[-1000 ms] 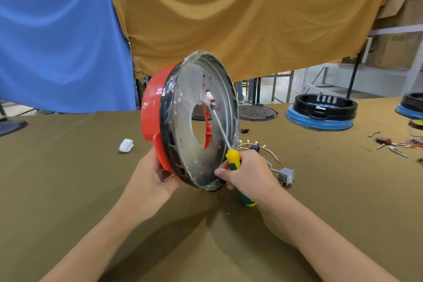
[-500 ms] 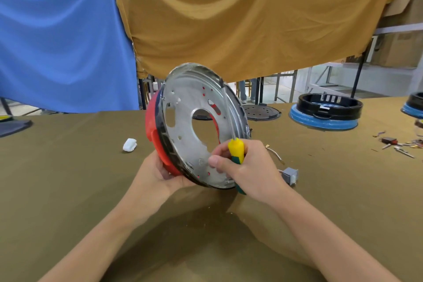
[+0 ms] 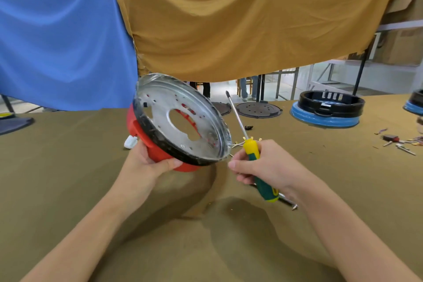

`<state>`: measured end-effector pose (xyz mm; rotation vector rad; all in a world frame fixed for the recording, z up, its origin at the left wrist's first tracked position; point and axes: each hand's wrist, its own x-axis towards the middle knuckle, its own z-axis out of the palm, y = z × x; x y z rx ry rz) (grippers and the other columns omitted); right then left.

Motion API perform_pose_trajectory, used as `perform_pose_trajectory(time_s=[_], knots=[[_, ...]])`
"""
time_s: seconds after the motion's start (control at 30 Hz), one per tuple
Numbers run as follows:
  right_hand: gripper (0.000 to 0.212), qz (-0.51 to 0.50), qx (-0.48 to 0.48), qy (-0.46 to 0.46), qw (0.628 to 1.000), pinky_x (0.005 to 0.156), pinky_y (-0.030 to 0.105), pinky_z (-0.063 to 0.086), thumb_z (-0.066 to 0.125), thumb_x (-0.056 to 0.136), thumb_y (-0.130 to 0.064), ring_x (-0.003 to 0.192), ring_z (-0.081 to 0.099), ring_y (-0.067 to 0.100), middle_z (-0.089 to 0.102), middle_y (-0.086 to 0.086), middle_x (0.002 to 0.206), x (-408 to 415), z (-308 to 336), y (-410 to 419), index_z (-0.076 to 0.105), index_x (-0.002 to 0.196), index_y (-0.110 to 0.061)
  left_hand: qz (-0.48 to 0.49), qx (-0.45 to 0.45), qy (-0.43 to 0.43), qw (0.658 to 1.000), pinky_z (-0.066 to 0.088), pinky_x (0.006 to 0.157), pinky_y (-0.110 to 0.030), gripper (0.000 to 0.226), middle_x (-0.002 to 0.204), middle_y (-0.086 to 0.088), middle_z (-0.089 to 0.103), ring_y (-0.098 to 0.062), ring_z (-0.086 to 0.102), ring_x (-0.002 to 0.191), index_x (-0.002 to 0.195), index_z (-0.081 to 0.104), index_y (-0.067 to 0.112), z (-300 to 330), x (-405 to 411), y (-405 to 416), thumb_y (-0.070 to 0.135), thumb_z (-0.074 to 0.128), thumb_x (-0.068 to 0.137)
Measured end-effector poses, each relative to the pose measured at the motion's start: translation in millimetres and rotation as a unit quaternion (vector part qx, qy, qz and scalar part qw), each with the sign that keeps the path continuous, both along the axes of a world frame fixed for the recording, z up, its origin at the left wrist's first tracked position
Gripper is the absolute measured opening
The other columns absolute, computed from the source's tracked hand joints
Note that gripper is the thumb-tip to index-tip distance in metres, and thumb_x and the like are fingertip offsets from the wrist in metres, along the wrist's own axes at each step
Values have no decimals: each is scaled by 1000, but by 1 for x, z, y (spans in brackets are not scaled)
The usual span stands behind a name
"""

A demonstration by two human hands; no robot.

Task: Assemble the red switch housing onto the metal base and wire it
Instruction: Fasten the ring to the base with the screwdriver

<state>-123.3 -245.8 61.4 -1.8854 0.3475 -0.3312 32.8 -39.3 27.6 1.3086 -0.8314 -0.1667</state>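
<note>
Above the bench (image 3: pixel 68 190), the left hand (image 3: pixel 146 162) grips the red switch housing (image 3: pixel 158 153) with the metal base (image 3: pixel 180 119) on it, tilted. Just beside, the right hand (image 3: pixel 263 167) holds a screwdriver (image 3: pixel 249 146), tip upward.

We see the round, shiny metal base plate (image 3: pixel 180 119) with its large centre hole seated in the red plastic switch housing (image 3: pixel 158 151), tilted so its open face points toward two o'clock above the table. At four o'clock from it, the yellow-and-green-handled screwdriver (image 3: pixel 253 155) angles up, its tip toward eleven o'clock.
</note>
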Motion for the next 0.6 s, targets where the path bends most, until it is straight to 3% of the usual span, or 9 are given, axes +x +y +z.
perform_pose_trajectory(time_s=[0.1,0.23,0.37,0.47,0.6], knots=[[12,-9,47,-62,997,58,20,52,76,86,-10,57,64,13,71,10,68,5,-1,10,72,88,0,13,9,-12,1000,58,89,-32,62,114,-8,74,-21,70,107,123,57,7,0,2,3,-2,77,65],[7,23,19,-129,991,62,19,53,76,86,-15,63,67,13,74,10,72,5,1,20,76,86,-8,-5,47,-29,998,58,79,-24,61,110,-4,75,-19,72,102,118,60,11,-1,-10,0,1,82,62],[5,67,-53,-105,991,63,17,54,80,82,-19,69,70,11,75,0,75,3,3,23,78,84,-15,-20,60,-38,997,58,81,-27,65,110,-6,75,-23,72,102,119,60,5,4,-18,-3,3,84,59],[3,89,-66,-98,989,66,20,56,80,82,-21,70,70,11,75,-2,75,1,4,21,79,83,-18,-32,67,-30,997,60,83,-35,65,109,-13,75,-28,72,102,121,57,-3,5,-19,-1,-11,81,61],[6,103,-120,-96,983,69,30,59,79,83,-23,72,70,16,75,-1,77,2,3,25,78,84,-18,-55,86,-28,994,60,79,-34,65,103,-16,75,-31,73,97,119,55,-7,5,-22,-1,-21,77,59]])
